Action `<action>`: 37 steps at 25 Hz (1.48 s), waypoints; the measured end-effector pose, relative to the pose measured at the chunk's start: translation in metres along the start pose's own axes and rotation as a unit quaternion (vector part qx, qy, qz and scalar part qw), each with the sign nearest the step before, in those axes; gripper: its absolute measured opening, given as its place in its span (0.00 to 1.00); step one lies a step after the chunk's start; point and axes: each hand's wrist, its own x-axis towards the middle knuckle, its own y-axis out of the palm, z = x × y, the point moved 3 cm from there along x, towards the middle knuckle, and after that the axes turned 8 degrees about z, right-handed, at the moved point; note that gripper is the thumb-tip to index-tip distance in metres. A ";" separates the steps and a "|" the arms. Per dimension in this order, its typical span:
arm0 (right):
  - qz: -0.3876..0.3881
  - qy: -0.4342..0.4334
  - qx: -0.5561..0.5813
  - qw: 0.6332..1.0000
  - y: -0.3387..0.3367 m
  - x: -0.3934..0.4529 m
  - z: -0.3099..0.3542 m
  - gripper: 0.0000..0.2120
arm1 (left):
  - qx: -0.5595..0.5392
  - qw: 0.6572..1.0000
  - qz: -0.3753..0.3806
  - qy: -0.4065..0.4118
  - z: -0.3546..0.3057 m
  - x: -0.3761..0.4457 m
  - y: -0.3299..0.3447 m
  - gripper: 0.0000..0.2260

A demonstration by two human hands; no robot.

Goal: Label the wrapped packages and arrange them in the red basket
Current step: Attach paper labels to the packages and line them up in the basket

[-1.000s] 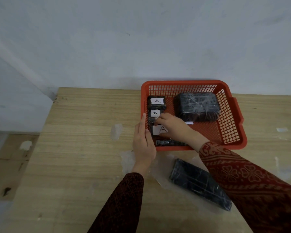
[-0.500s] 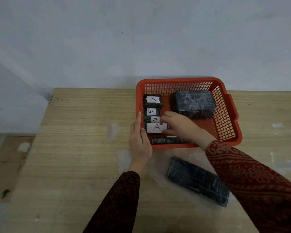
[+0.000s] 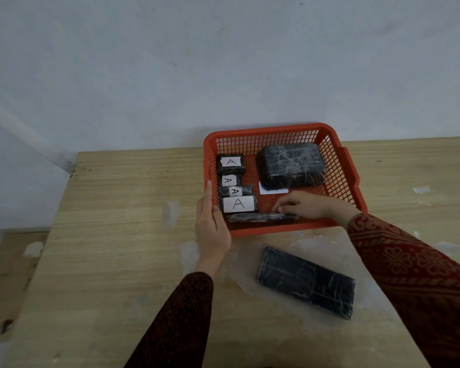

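Left hand flat, fingers straight, against red basket corner — right hand fingertips pinching long thin package inside.

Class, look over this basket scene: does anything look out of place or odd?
One white label lies loose on the red basket floor, partly tucked under the large wrapped package, stuck to nothing. The four small packages beside it wear theirs.

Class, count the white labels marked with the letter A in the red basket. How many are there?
4, in a column along the red basket's left side: far package, next, third, nearest and largest. Others may be hidden.
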 end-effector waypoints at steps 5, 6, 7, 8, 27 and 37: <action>-0.035 0.010 0.060 0.998 -0.001 -0.004 -0.001 0.08 | -0.006 1.000 -0.001 0.004 -0.001 -0.001 -0.001 0.23; -0.025 0.005 0.067 0.997 0.000 -0.002 0.001 0.06 | -0.007 1.000 -0.001 0.003 -0.001 -0.001 -0.001 0.23; -0.015 0.001 0.069 0.998 0.002 0.000 0.002 0.06 | -0.008 1.000 -0.003 0.003 -0.001 -0.001 0.000 0.23; -0.008 -0.004 0.055 0.998 0.003 0.002 0.003 0.06 | -0.008 1.000 -0.005 0.004 -0.001 -0.001 0.000 0.23; -0.114 0.006 -0.116 0.987 0.018 0.029 0.027 0.05 | 0.003 1.000 -0.009 0.002 0.003 0.000 0.000 0.22; -0.259 -0.042 -0.043 0.964 -0.001 -0.009 0.017 0.04 | 0.356 0.931 0.011 0.082 -0.025 0.003 0.002 0.18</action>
